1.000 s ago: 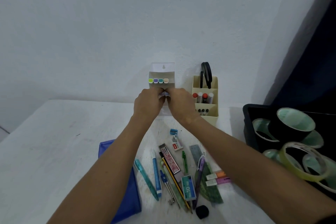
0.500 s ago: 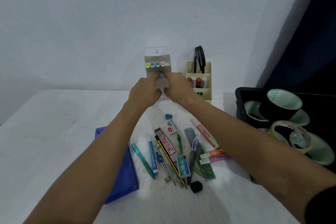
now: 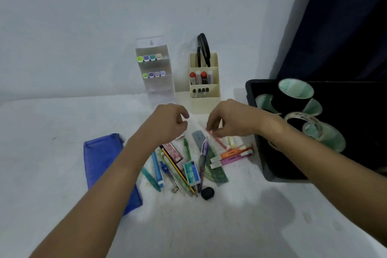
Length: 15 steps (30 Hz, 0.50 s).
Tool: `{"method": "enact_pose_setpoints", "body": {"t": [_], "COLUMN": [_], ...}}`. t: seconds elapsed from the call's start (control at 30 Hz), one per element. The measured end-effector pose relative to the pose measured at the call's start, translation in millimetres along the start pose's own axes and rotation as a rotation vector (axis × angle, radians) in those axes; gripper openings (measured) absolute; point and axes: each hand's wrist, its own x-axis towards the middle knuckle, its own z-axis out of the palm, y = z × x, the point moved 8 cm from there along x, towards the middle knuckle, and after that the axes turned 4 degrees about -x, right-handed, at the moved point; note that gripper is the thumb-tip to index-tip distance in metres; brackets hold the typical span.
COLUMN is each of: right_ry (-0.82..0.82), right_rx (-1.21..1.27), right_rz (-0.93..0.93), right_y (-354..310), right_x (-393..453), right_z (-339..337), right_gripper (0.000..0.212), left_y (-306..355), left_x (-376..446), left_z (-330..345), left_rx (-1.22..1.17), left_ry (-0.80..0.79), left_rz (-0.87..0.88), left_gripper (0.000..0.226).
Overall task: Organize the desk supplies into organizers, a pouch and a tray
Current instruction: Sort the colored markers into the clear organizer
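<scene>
Head view: both hands hover over a scatter of loose supplies at the centre of the frame. The left hand (image 3: 167, 123) hangs with fingers loosely curled and holds nothing that can be seen. The right hand (image 3: 228, 120) has thumb and forefinger drawn together just above the tip of a pink pen (image 3: 217, 139); whether they already pinch it cannot be told. Toward the upper centre, against the wall, stand a clear tiered organizer (image 3: 156, 73) carrying two rows of highlighters and, to its right, a cream organizer (image 3: 204, 86) with scissors and markers. A blue pouch (image 3: 104, 163) lies flat at lower left; a black tray (image 3: 259, 132) holding tape rolls sits at the right edge. The step in hand appears to be selecting the next item from the pile. It would be done well by pinching the pen near its end, lifting it straight up so the neighbouring grey ruler (image 3: 199, 140) and orange highlighter (image 3: 234, 153) stay undisturbed, then lowering it upright into a free compartment.
</scene>
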Motion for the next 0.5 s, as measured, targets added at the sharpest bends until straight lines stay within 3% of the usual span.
{"method": "enact_pose_setpoints", "body": {"t": [0.13,0.33,0.5], "right_ry": [-0.118,-0.094,-0.134], "right_rx": [-0.148,-0.344,-0.325], "right_rz": [0.129,0.235,0.359], "right_y": [31.7,31.4,37.6], "right_x": [-10.3,-6.9,0.1], "right_z": [28.2,28.3,38.1], "right_gripper": [0.017,0.022,0.029], "left_y": [25.5,34.6,29.9], "left_x": [17.3,49.4,61.3], "left_z": [45.1,87.5,89.6], "left_rx": [0.076,0.303,0.367], "left_ry": [-0.162,-0.322,-0.317], "left_rz": [0.111,0.177,0.210], "left_gripper": [0.027,0.051,0.041]}}
